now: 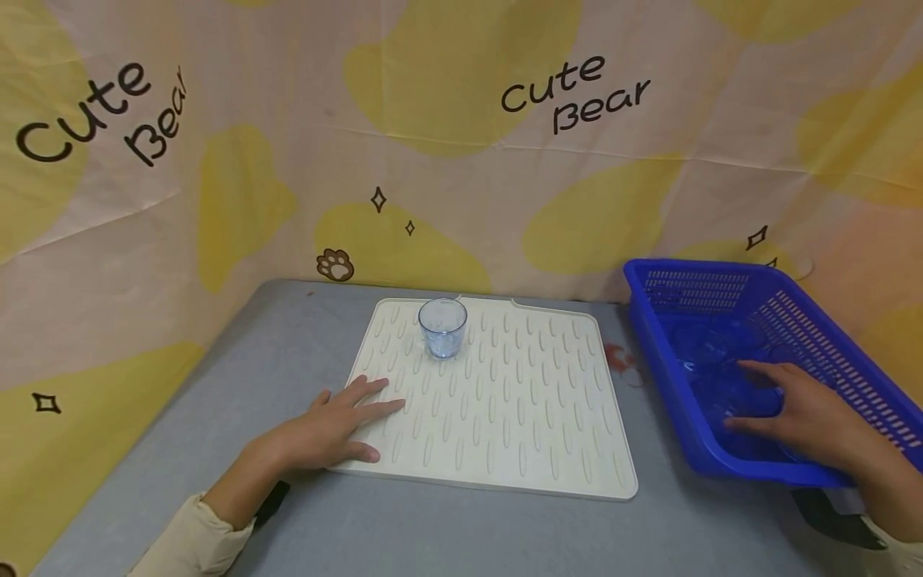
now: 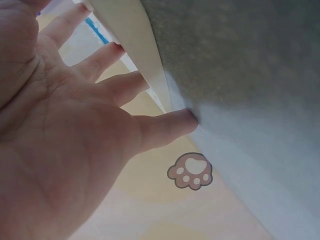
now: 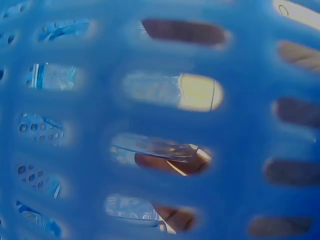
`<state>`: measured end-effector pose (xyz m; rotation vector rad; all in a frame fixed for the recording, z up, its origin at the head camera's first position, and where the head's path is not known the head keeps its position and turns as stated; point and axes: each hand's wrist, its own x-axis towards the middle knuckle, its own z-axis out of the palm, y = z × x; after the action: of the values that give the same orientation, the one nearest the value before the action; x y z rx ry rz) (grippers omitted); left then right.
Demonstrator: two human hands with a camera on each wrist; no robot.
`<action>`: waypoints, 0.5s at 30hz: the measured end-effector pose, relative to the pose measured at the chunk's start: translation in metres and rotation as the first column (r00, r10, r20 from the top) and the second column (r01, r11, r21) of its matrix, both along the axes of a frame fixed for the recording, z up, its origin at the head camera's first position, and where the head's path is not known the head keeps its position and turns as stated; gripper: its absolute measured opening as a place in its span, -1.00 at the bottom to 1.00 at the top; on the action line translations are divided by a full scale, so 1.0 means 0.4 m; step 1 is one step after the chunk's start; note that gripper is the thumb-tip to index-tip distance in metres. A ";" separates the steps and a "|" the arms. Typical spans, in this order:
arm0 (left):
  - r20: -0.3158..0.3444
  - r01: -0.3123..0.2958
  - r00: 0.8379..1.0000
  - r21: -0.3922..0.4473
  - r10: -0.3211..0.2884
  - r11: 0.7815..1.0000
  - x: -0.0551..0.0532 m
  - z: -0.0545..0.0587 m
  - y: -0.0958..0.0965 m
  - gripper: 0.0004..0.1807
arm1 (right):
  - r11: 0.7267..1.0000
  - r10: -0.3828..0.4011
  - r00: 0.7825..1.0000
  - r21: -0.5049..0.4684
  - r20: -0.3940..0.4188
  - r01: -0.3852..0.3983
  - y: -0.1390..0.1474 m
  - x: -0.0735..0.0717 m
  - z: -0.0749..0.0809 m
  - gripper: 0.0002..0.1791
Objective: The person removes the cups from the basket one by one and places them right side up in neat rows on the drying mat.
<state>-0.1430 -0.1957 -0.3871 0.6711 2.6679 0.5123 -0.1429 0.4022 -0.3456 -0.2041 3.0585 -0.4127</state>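
Left hand [image 1: 335, 429]: spread, touching mat [image 1: 505, 437]
Right hand [image 1: 811, 413]: fingers parted, inside basket [image 1: 750, 470] near glasses [image 1: 710, 349]; cannot tell grip
Standing glass [image 1: 443, 330]: on mat, beyond left hand
Likely step: fetching another
Next: firm grip, lift

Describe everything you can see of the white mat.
The mat is white, roughly rectangular and rubbery-looking, with a thin raised rim and rows of oblong ridges. It lies flat on the gray table. A clear glass stands upright on its far left part; the left hand rests at its near left, fingers spread.
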 end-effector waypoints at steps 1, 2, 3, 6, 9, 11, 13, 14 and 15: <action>0.000 0.001 1.000 0.001 -0.001 1.000 0.000 0.000 0.000 -0.22 | 1.000 -0.003 1.000 -0.013 0.000 0.003 -0.001 0.001 0.001 0.14; -0.004 0.005 1.000 0.003 -0.005 1.000 0.001 0.000 0.000 -0.22 | 1.000 -0.004 1.000 -0.026 -0.001 0.004 -0.003 0.002 0.002 0.14; -0.008 0.010 1.000 0.004 -0.010 1.000 0.001 0.000 0.001 -0.22 | 0.999 -0.004 1.000 -0.042 -0.003 0.004 -0.003 0.003 0.003 0.13; -0.011 0.013 1.000 0.003 -0.013 1.000 0.001 -0.002 0.001 -0.22 | 0.996 -0.024 1.000 -0.088 -0.003 0.024 -0.003 0.008 0.004 0.13; -0.010 0.009 1.000 -0.002 -0.009 1.000 0.000 -0.003 -0.001 -0.22 | 0.991 -0.063 0.998 -0.120 0.003 0.063 -0.002 0.014 0.004 0.15; -0.007 0.004 1.000 -0.001 -0.004 1.000 0.000 -0.004 -0.001 -0.22 | 0.987 -0.083 0.997 -0.135 0.007 0.083 -0.003 0.018 0.004 0.15; -0.008 0.003 1.000 0.002 -0.003 1.000 0.000 -0.004 -0.002 -0.22 | 0.983 -0.094 0.996 -0.155 0.006 0.094 -0.006 0.020 0.003 0.14; -0.008 0.002 1.000 0.003 -0.002 1.000 0.000 -0.004 -0.002 -0.22 | 0.980 -0.094 0.996 -0.174 0.006 0.093 -0.008 0.021 0.003 0.14; -0.008 0.001 1.000 0.004 -0.001 1.000 0.000 -0.003 -0.002 -0.22 | 0.977 -0.093 0.996 -0.190 0.005 0.092 -0.010 0.021 0.003 0.13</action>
<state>-0.1431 -0.1964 -0.3885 0.6772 2.6748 0.5160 -0.1345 0.3983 -0.3443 -0.0691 3.0390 -0.7122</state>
